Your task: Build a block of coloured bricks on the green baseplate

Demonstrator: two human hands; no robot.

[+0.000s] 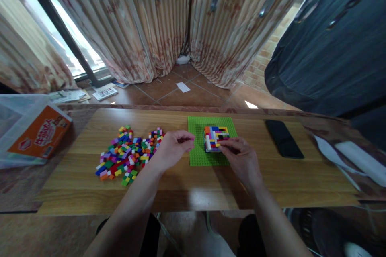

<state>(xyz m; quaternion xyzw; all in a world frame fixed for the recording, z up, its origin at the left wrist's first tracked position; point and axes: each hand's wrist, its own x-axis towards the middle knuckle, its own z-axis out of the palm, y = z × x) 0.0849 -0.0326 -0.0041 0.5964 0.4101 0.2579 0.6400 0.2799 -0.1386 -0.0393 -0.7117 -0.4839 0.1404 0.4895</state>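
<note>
A small block of multicoloured toy bricks (212, 138) stands on the green studded baseplate (197, 158). My right hand (241, 154) reaches in from the right, thumb and forefinger pinched at the block's right front part; a small piece between them, if any, is hidden. Above the plate's left edge is my left hand (175, 146), its fingers closed on a small pink brick (191, 149), mostly covered by the fingertips. A loose pile of coloured bricks (123, 154) lies to the left of my left hand, partly behind the forearm.
On the wooden table (169, 196) a black phone (284, 139) lies right of the baseplate. A plastic bag with an orange label (42, 132) is at the far left. White paper-like items (362, 160) lie off the right end. Curtains (135, 28) hang behind.
</note>
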